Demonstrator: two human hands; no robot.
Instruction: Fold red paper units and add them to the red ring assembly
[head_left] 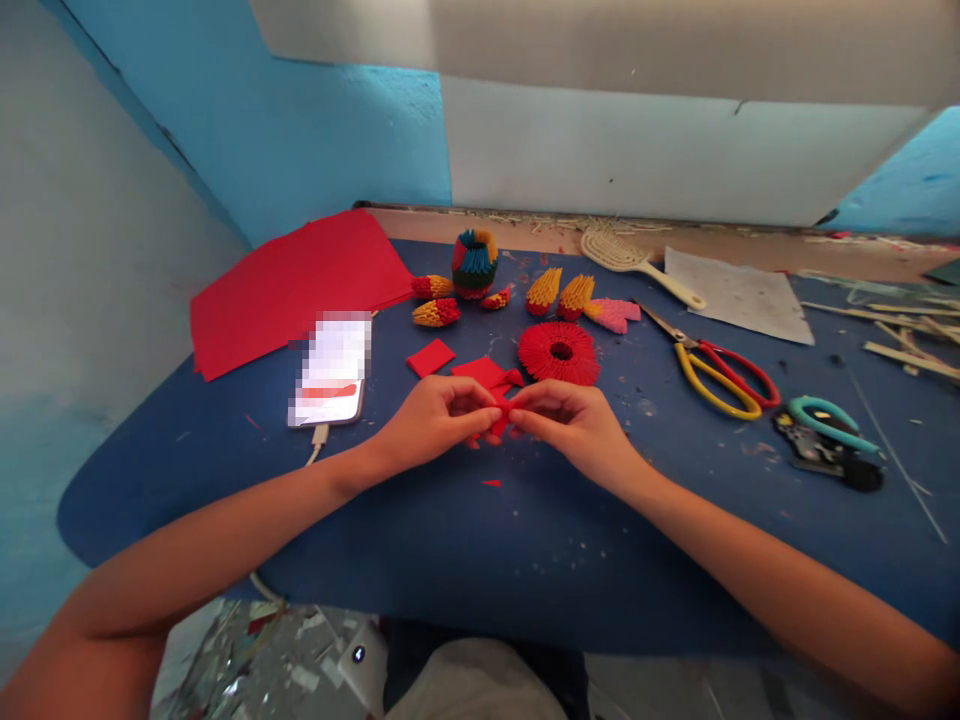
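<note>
My left hand (442, 420) and my right hand (574, 428) meet over the blue table, each pinching a small piece of red paper (503, 408) between thumb and fingers. Part of the paper is hidden by the fingertips. Just beyond my hands lie red paper rectangles (480, 373) and a loose red square (431, 357). A round red ring of folded paper (559, 352) sits behind my right hand. Close in front of my fingers, a tiny red scrap (491, 483) rests on the table.
Red sheets (300, 285) and a plugged-in phone (330, 370) lie left. Behind stand a folded-paper pot (475, 265) and several yellow-red paper pieces (436, 312). Rightward are a hairbrush (619, 250), scissors (720, 380), a white sheet (739, 298) and a teal-handled tool (832, 425).
</note>
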